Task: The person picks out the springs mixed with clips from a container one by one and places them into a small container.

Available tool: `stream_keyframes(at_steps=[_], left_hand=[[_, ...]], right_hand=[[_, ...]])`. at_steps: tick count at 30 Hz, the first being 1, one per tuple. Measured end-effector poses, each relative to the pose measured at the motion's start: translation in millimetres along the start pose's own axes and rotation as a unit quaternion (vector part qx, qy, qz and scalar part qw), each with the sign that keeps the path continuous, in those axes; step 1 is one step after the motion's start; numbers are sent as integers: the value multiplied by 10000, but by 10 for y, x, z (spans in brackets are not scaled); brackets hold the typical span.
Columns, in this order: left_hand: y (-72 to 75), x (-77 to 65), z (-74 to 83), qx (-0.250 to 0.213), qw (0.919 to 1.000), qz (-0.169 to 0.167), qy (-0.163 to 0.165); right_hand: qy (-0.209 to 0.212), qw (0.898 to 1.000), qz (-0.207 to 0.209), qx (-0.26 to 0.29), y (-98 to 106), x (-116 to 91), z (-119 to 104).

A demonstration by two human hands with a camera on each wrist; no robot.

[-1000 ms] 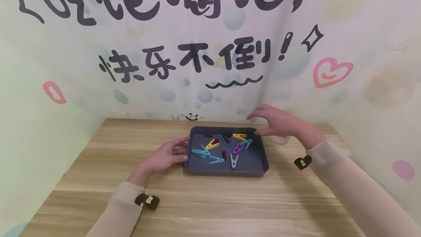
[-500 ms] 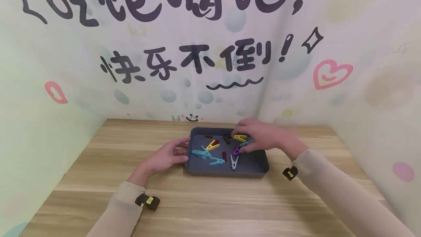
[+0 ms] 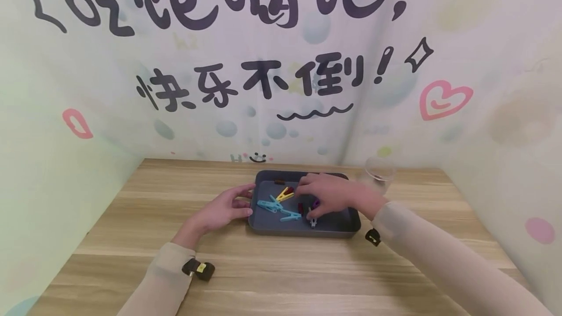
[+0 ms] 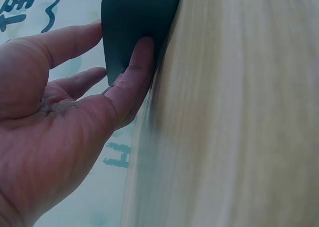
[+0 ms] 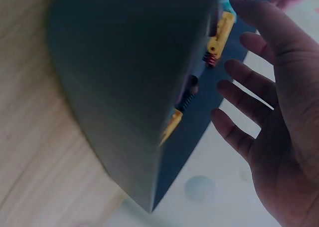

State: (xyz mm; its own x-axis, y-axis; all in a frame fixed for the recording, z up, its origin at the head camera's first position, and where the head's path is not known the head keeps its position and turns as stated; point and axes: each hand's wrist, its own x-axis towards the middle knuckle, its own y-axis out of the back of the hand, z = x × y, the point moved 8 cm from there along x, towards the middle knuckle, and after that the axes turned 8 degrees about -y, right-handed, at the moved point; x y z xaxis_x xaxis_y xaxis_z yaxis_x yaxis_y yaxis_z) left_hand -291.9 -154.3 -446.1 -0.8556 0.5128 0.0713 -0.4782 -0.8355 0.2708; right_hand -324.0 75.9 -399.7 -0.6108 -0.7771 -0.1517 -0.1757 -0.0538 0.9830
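Observation:
A dark grey tray (image 3: 303,233) holds several small clips that look like clothespins. Toward its left lie blue clothespins (image 3: 291,215) and a yellow clothespin (image 3: 285,195). My left hand (image 3: 223,208) rests its fingers and thumb against the tray's left wall; the left wrist view shows the fingertips on the outer side. Inside the tray, my right hand (image 3: 327,193) hovers over the clips with fingers spread and nothing between them. Its thumb is right by a grey clothespin (image 3: 313,222), and it covers the clips at the back right. A purple clip (image 3: 316,203) peeks out below the palm.
Small dark red pieces (image 3: 300,207) and a brown ribbed piece (image 3: 279,182) also lie in the tray. A clear cup (image 3: 380,169) stands behind the right forearm. The wooden table (image 3: 246,277) ends at a printed wall hanging (image 3: 210,130).
My right hand has moved left and down from beyond the tray's right edge to over its middle, uncovering the clear cup. The left hand has stayed at the tray's side.

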Motion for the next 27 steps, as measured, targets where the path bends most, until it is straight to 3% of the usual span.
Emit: stream_keyframes(at_steps=[7, 27], left_hand=[[3, 8, -12, 106, 9999, 32, 24], [2, -5, -7, 75, 10000, 27, 41]], right_hand=[[-111, 9998, -106, -81, -120, 66, 34], [-156, 9986, -31, -499, -188, 160, -8]])
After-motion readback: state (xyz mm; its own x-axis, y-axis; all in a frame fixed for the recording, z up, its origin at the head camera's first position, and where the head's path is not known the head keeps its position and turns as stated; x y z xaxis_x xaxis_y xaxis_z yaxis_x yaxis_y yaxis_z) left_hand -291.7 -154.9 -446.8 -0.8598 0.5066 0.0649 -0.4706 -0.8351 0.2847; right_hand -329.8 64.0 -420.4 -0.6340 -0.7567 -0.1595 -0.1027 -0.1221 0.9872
